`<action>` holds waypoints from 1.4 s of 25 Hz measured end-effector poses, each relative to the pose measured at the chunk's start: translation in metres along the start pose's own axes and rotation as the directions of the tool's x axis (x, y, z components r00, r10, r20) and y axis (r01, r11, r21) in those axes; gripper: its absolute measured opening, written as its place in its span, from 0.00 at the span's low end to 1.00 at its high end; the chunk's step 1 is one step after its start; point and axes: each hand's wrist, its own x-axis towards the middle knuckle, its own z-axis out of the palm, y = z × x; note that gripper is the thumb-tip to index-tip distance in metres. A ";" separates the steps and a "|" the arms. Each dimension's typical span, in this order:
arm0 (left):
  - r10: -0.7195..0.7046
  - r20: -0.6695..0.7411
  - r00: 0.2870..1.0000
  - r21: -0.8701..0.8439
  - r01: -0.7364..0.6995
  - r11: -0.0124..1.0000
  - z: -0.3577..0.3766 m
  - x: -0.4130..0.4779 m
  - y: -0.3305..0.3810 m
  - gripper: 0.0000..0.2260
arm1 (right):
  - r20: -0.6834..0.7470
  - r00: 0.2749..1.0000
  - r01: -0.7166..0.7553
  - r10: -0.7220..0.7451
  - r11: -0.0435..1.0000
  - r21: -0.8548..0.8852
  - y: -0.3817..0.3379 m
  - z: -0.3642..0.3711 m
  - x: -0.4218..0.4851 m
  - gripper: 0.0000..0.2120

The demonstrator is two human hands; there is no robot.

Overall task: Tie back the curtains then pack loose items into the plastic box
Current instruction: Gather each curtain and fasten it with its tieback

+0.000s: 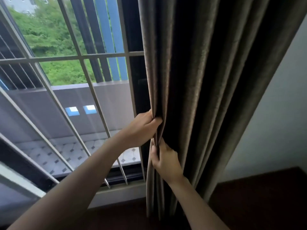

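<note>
A dark brown-grey curtain (199,80) hangs in deep folds at the right of a window, bunched toward the wall. My left hand (141,128) grips the curtain's leading edge at mid height, fingers curled around the fabric. My right hand (164,161) grips the same edge just below it, thumb on the near side. No tie-back or plastic box is in view.
The window has a white metal grille (79,57) with a balcony and trees beyond. A white wall (282,113) stands right of the curtain. Dark wooden floor (257,205) lies below, and the white window sill (119,191) runs along the bottom.
</note>
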 end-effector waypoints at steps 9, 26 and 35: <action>-0.016 0.076 0.997 0.108 0.008 0.994 -0.001 -0.019 0.003 0.20 | -0.018 0.999 0.027 -0.027 1.000 0.008 -0.003 0.009 -0.014 0.27; 0.160 -0.237 0.958 0.462 -0.034 0.886 -0.013 -0.039 -0.020 0.02 | -0.207 0.976 0.088 -0.066 0.991 0.102 -0.074 -0.074 0.045 0.31; -0.018 -0.227 0.974 0.331 0.095 0.939 -0.015 -0.033 -0.020 0.12 | 0.207 0.976 -0.046 0.064 0.995 -0.091 -0.016 0.004 -0.010 0.24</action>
